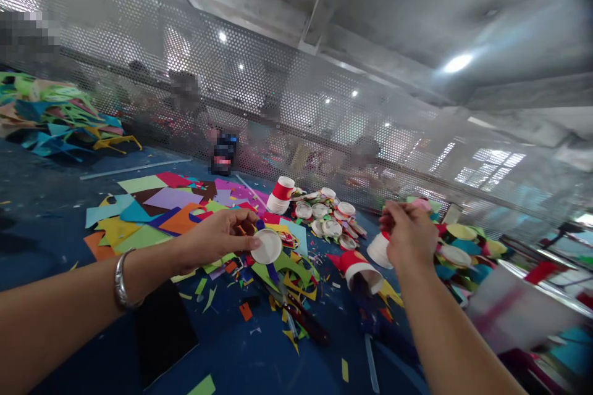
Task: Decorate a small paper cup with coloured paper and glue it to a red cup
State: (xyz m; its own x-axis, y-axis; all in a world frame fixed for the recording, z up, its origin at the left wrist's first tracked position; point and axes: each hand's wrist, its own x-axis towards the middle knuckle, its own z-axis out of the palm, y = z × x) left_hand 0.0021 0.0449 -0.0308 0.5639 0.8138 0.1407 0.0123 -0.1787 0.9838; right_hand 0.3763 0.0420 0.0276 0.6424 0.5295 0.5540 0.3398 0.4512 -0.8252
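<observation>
My left hand [231,237] pinches a small white round disc with a raised rim, like a cut-off paper cup base [266,247], between thumb and fingers. Dark blue paper shows at its edge. My right hand [410,231] is raised on the right with its fingertips curled together; whatever they hold is hidden. Just beside it is a stack of white and red paper cups [378,252], partly covered by the hand. Scissors [308,321] with dark red handles lie between my hands on paper scraps. A red-and-white paper cup [362,273] rests on its side over a dark blue tool, possibly a glue gun [370,321].
Coloured paper sheets [152,210] spread across the blue table [259,364]. Behind stand stacked cups [280,195] and a pile of round white pieces [327,222]. A whitish tub [514,302] sits at right. A perforated metal screen [278,105] runs along the back.
</observation>
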